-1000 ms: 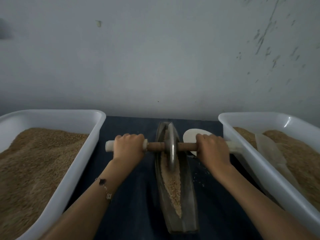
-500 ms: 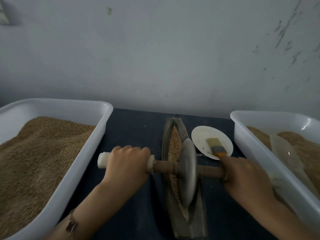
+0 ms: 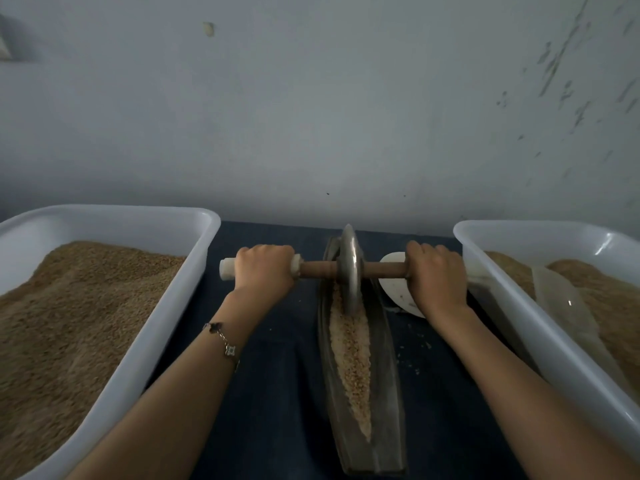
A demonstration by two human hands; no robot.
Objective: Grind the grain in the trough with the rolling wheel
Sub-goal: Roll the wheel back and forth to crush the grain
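A long, narrow metal trough (image 3: 384, 393) lies lengthwise on the dark cloth between my arms, with a strip of tan grain (image 3: 349, 351) along its groove. The metal rolling wheel (image 3: 349, 268) stands upright at the trough's far end, on a wooden axle (image 3: 317, 269) running left to right. My left hand (image 3: 265, 271) grips the left end of the axle next to its white cap. My right hand (image 3: 438, 277) grips the right end, hiding that tip.
A white tub (image 3: 166, 317) full of brown grain stands on the left. A second white tub (image 3: 540, 327) on the right holds grain and a clear scoop (image 3: 561, 303). A small white plate (image 3: 394, 289) lies partly behind my right hand. A grey wall stands close behind.
The wheel has rolled away from me, from the trough's near half to its far end. Both hands moved forward with the axle. The plate's brush is now hidden.
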